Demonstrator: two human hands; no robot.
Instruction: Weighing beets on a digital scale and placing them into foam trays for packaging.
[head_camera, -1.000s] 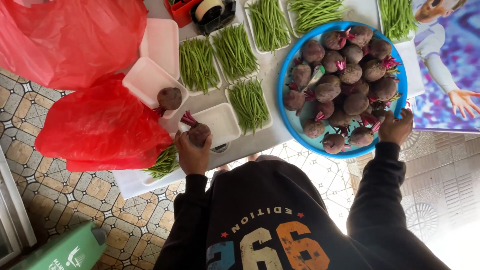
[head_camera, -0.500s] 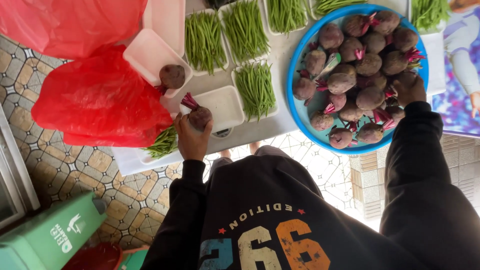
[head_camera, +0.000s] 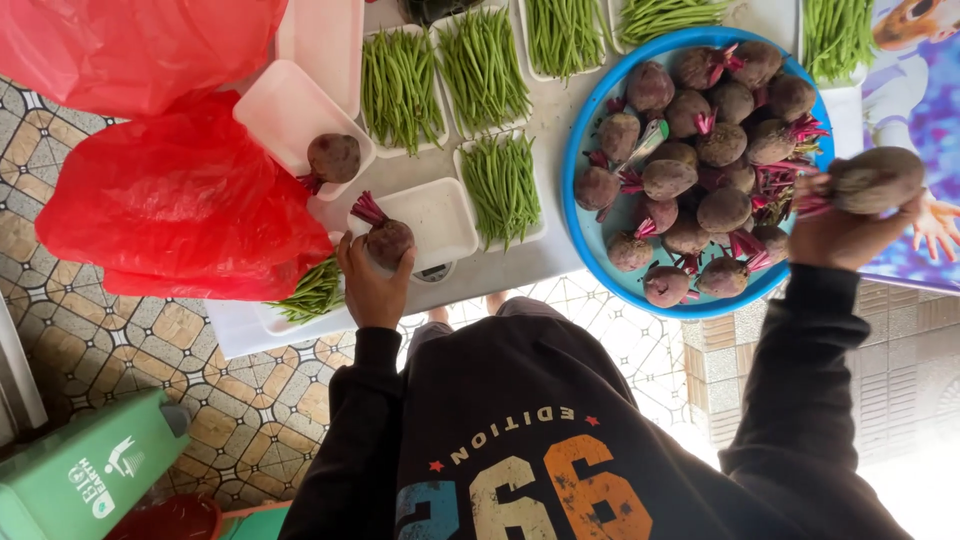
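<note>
Each hand (head_camera: 372, 285) (head_camera: 838, 232) grips beetroot (head_camera: 388, 240) (head_camera: 876, 180).

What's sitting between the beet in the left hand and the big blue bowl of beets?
In the head view, an empty white tray and a tray of green beans lie between the left-hand beet and the blue bowl.

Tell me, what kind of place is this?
Probably a vegetable stall or packing table: a round blue plastic tray heaped with beetroots, white foam trays of green beans, and red plastic bags over a tiled floor.
</note>
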